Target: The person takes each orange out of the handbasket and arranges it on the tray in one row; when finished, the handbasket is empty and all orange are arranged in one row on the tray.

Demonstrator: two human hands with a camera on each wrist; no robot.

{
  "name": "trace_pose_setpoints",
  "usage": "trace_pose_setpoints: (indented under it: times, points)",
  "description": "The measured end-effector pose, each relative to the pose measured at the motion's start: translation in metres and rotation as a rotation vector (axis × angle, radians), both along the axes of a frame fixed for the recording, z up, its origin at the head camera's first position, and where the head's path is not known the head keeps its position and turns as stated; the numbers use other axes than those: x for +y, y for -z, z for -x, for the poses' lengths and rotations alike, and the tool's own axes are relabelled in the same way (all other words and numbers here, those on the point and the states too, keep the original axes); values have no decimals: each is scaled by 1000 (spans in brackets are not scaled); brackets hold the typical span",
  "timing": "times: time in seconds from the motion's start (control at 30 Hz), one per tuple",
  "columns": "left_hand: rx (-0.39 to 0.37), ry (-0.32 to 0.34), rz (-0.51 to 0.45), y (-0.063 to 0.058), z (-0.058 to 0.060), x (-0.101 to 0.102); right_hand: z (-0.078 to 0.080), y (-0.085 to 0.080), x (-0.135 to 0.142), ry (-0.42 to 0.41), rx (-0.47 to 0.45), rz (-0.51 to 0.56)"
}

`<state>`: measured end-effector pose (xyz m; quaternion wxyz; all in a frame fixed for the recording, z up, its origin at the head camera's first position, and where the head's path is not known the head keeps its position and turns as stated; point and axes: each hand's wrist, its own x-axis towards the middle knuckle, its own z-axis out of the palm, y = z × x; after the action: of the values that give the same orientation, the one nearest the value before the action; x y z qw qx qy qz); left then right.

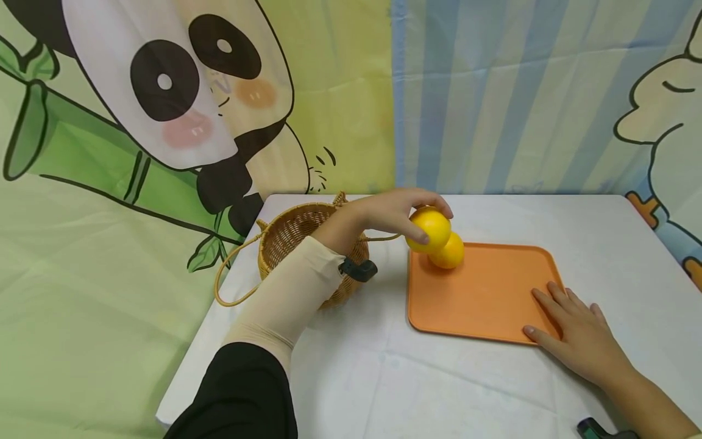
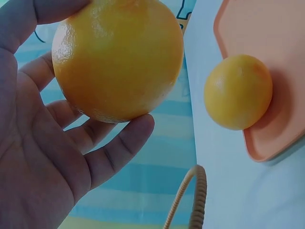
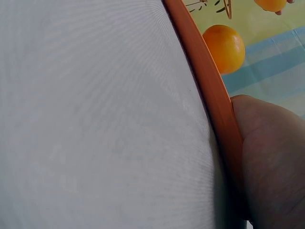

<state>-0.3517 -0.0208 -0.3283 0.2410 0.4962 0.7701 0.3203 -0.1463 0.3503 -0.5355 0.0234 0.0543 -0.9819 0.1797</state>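
My left hand [image 1: 392,213] grips a yellow-orange orange [image 1: 430,228] between thumb and fingers. In the left wrist view this orange [image 2: 119,59] is raised, with the curled fingers around its side. A second orange [image 1: 448,251] sits at the far left corner of the orange tray [image 1: 488,299], partly covered by the held one in the head view. My right hand [image 1: 584,335] rests at the tray's near right corner, fingers spread over the rim. The right wrist view has its thumb [image 3: 274,152] against the tray's edge [image 3: 209,86].
A woven wicker basket [image 1: 296,228] with a thin loop handle [image 1: 219,280] stands left of the tray, partly hidden behind my left forearm. White cloth covers the table [image 1: 395,378]. Beyond its back edge hangs a printed curtain [image 1: 340,91] with a panda.
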Motion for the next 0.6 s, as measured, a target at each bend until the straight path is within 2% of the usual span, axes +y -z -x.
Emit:
trace_pose_setpoints:
  times: [0.6]
  points:
    - [-32,-11,17,2,-5,20,0,1,0,4,9,-3]
